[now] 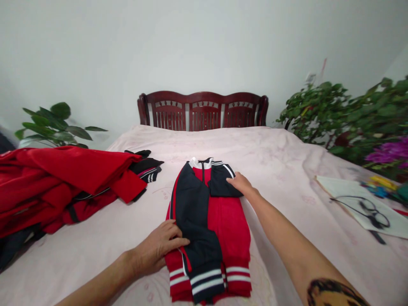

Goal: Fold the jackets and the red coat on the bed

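A red and navy zip-up track jacket (228,221) lies on the bed with its white-lined collar pointing at the headboard. One navy sleeve (194,212) runs down the front to its striped cuff, over the red body. The other sleeve is folded into a short navy flap near the shoulder. My left hand (161,244) is closed at the jacket's left edge, thumb over the long sleeve and fingers bent along it. At the upper right, my right hand (240,183) pinches the edge of the folded flap, thumb on top; its other fingers are partly hidden.
A heap of red and dark clothes (63,182) lies on the left of the pale pink bedspread (287,157). Glasses (371,212) rest on a white pad (341,187) at the right. Leafy plants (318,110) flank the bed, and a dark wooden headboard (204,97) stands behind.
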Action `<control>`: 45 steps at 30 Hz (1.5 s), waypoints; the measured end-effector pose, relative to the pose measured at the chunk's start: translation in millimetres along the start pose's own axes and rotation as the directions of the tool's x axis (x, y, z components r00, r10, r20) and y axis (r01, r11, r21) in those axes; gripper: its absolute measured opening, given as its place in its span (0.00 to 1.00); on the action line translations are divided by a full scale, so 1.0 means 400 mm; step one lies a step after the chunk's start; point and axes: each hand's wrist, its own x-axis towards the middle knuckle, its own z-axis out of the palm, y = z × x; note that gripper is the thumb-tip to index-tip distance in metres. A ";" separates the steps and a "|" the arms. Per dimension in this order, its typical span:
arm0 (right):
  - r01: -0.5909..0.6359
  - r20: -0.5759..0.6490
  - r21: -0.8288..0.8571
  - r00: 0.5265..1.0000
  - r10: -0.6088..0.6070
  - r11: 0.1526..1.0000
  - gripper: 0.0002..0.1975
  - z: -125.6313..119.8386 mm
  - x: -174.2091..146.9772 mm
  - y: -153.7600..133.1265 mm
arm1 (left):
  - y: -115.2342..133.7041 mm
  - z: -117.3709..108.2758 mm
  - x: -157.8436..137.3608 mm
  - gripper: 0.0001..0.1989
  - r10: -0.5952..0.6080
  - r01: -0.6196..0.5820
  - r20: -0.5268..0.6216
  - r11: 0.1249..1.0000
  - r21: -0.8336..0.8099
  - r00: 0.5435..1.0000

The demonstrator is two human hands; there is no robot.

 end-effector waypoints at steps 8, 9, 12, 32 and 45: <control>-0.020 0.049 0.197 0.999 0.011 0.980 0.10 0.009 -0.032 -0.011 | 0.000 0.025 -0.032 0.31 -0.007 0.009 -0.013 0.984 0.177 1.000; 0.010 0.052 0.251 0.998 -0.024 0.968 0.12 -0.001 -0.050 -0.015 | 0.000 0.024 -0.032 0.31 0.020 -0.018 -0.007 0.984 0.178 1.000; 0.124 0.108 0.406 0.977 -0.182 0.906 0.19 -0.046 -0.136 -0.022 | 0.008 0.009 -0.023 0.31 0.081 -0.089 0.066 0.987 0.132 0.995; 0.177 0.634 0.587 0.505 -0.585 0.790 0.10 -0.141 -0.301 0.006 | -0.290 -0.094 0.223 0.16 -0.904 0.484 0.119 0.105 -0.869 0.410; -0.016 0.098 0.314 0.995 -0.016 0.949 0.31 0.007 0.106 0.067 | -0.474 -0.052 0.386 0.17 -0.901 0.481 0.271 -0.083 -0.873 0.338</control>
